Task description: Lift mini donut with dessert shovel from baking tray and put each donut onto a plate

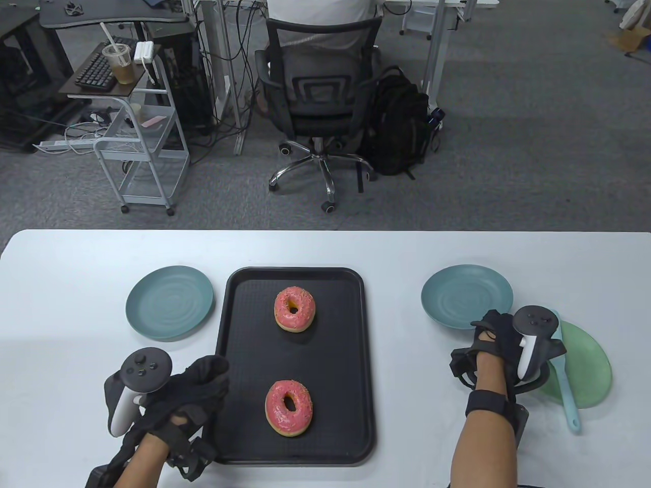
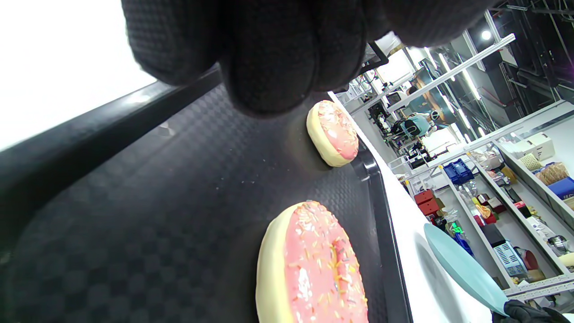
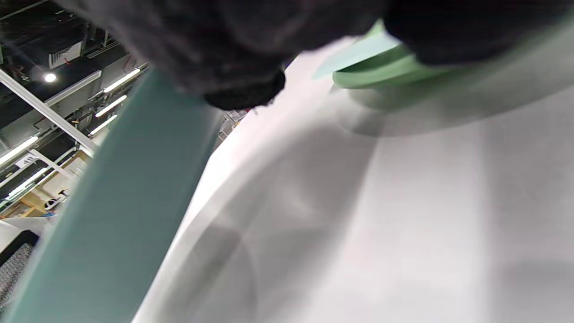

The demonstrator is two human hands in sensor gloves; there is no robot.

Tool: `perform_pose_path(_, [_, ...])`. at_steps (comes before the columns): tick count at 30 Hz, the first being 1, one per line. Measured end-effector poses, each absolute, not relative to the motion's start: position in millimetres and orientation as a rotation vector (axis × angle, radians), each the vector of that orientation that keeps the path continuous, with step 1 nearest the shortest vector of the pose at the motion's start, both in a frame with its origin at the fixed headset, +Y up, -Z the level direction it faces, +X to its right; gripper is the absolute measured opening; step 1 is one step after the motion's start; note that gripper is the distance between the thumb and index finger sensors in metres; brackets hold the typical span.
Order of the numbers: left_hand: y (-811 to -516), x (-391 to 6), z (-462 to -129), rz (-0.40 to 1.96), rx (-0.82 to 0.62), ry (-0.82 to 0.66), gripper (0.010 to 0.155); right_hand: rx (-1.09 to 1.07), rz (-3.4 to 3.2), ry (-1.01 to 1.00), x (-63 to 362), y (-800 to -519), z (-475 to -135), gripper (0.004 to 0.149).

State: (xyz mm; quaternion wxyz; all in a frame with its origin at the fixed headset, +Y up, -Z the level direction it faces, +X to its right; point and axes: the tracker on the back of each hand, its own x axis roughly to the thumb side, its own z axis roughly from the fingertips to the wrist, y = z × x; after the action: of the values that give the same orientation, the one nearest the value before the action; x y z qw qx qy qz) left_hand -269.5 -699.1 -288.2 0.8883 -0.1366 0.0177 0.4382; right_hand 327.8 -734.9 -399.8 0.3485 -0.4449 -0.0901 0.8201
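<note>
Near donut (image 1: 289, 407) lies at the baking tray's (image 1: 239, 305) near edge; far donut (image 1: 295, 309) lies toward its far edge. Left hand (image 1: 188, 396) rests curled on the tray's left rim, grasping nothing. Right hand (image 1: 501, 345) hovers beside the dessert shovel (image 1: 565, 378) on the green plate (image 1: 592, 366) at the table's right edge; its grasp cannot be determined. Two teal plates (image 1: 169, 302) (image 1: 466, 296) flank the tray.

Black textured tray (image 1: 239, 325); pink-iced, sprinkled donuts (image 1: 294, 309); teal plates (image 1: 169, 302); pale green plate (image 1: 590, 366); white table (image 1: 61, 284).
</note>
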Motion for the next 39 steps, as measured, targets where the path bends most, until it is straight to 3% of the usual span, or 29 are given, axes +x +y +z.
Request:
perform_pose_path(14, [-702, -267, -290, 0.87, -0.284, 0.039, 0.053, -1.235, 2.173, -0.158, 334, -758, -417, 0.045])
perform_pose_path(25, [-706, -263, -292, 0.848, -0.296, 0.036, 0.054, -1.317, 2.364, 0.026, 335, -772, -424, 0.047])
perform_pose_path(35, [-708, -262, -292, 0.841, -0.296, 0.034, 0.054, -1.331, 2.481, 0.071, 328, -769, -427, 0.048])
perform_pose_path(39, [-709, -265, -293, 0.845, -0.291, 0.044, 0.054, -1.254, 2.51, 0.092, 323, -763, -422, 0.058])
